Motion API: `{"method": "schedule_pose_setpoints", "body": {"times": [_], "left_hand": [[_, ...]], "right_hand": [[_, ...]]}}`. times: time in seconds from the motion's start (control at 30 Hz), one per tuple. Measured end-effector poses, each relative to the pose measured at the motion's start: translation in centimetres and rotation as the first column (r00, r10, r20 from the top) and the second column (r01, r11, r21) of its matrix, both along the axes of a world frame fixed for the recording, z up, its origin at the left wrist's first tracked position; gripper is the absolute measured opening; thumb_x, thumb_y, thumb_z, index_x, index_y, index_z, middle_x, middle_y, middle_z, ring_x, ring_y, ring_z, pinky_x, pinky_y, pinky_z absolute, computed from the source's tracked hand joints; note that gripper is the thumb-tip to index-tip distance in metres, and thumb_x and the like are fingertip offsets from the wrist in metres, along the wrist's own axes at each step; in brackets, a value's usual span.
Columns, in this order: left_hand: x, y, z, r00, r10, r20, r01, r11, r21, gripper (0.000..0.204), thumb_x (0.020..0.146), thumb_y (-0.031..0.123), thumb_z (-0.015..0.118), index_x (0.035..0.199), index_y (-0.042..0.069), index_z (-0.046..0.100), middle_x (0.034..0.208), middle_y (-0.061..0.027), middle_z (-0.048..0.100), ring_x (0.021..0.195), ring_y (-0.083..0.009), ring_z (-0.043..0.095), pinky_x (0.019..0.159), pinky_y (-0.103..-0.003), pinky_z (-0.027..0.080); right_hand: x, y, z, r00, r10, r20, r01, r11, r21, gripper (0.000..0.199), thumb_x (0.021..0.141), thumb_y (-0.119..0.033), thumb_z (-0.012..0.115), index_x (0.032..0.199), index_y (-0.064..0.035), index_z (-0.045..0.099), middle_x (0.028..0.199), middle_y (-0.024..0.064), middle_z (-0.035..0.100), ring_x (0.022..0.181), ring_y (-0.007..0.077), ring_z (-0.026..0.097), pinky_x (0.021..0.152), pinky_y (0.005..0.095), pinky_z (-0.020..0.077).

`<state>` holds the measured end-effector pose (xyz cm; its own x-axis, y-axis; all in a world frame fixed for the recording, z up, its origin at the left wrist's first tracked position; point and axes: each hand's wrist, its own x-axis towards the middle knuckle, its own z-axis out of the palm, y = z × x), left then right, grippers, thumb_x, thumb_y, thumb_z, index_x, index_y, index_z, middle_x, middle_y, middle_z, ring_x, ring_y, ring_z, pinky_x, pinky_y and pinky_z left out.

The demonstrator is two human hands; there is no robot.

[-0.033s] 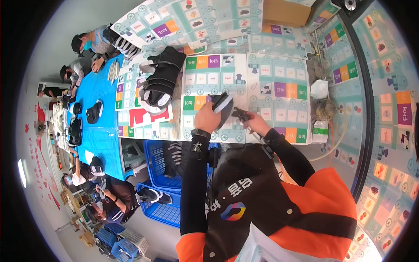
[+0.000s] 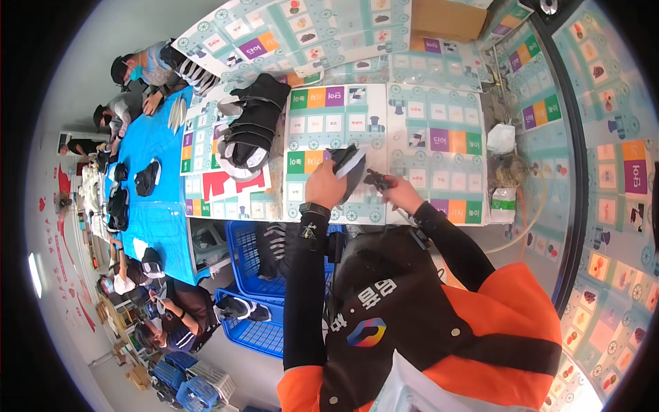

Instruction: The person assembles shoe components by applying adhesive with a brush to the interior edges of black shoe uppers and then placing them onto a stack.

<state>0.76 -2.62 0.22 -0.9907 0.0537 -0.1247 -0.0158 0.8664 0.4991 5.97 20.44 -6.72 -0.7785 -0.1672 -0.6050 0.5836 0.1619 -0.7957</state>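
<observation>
Patterned table [image 2: 439,118], with stacked shoes [image 2: 255,130] on its left and a blue basket [image 2: 252,336] below its near edge. Over the table's near part is a dark shoe [image 2: 355,181], long axis running mostly away from the person and leaning right; which end is the toe, I cannot tell. The left hand [image 2: 325,187] is closed on its left side; the right hand [image 2: 405,196] curls around a dark tool [image 2: 377,180], its tip facing the shoe.

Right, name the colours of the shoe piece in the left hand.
The shoe piece is black and dark grey with a pale band, in the head view.
</observation>
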Motion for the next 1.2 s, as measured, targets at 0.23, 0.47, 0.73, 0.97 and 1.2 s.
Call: {"method": "schedule_pose_setpoints", "body": {"times": [0.23,0.47,0.73,0.97,1.2], "left_hand": [[0.1,1.2,-0.5,0.999,-0.035,-0.010,0.035,0.999,0.010,0.036,0.085,0.027,0.071,0.111,0.002,0.070,0.105,-0.0219,0.073,0.098,-0.0419,0.070,0.086,-0.049,0.056],[0.4,0.3,-0.6,1.000,-0.021,-0.015,0.021,1.000,0.006,0.036,0.086,0.028,0.071,0.111,0.002,0.071,0.105,-0.0216,0.073,0.098,-0.0410,0.070,0.084,-0.048,0.056],[1.2,-0.9,-0.4,1.000,-0.011,-0.007,0.011,0.999,0.050,0.034,0.088,0.026,0.070,0.110,0.000,0.070,0.104,-0.0240,0.073,0.098,-0.0423,0.070,0.084,-0.049,0.055],[1.6,-1.3,-0.3,0.999,0.020,0.034,-0.022,0.999,0.036,0.041,0.085,0.027,0.074,0.118,0.004,0.069,0.112,-0.0197,0.073,0.102,-0.0406,0.070,0.088,-0.048,0.056],[2.0,-1.0,0.3,0.999,0.034,0.023,-0.036,0.996,0.077,0.034,0.087,0.022,0.072,0.113,0.002,0.069,0.107,-0.0238,0.073,0.100,-0.0434,0.069,0.085,-0.048,0.056]], "right_hand": [[1.6,0.6,-2.0,0.981,0.106,-0.162,-0.066,0.970,0.233,0.044,0.081,-0.016,0.064,0.123,-0.0028,0.068,0.085,0.0207,0.071,0.076,0.0349,0.069,0.071,0.0432,0.0548],[1.8,-0.1,-1.7,0.949,0.159,-0.274,-0.058,0.938,0.343,0.036,0.083,-0.019,0.063,0.116,-0.0034,0.069,0.099,0.0281,0.070,0.099,0.0478,0.065,0.085,0.0504,0.0521],[0.8,-0.8,0.2,0.914,0.231,-0.335,-0.077,0.907,0.415,0.025,0.089,-0.020,0.058,0.104,-0.0042,0.070,0.095,0.0279,0.070,0.094,0.0491,0.065,0.081,0.0543,0.0509],[-0.1,-1.4,0.4,0.929,0.207,-0.306,-0.088,0.929,0.360,0.028,0.091,-0.021,0.056,0.105,-0.0030,0.071,0.096,0.0281,0.069,0.094,0.0486,0.065,0.081,0.0539,0.0509],[-0.1,-0.9,0.3,0.923,0.238,-0.303,-0.126,0.929,0.348,0.029,0.089,-0.020,0.058,0.107,-0.0021,0.071,0.096,0.0279,0.070,0.094,0.0488,0.064,0.082,0.0519,0.0514]]}}
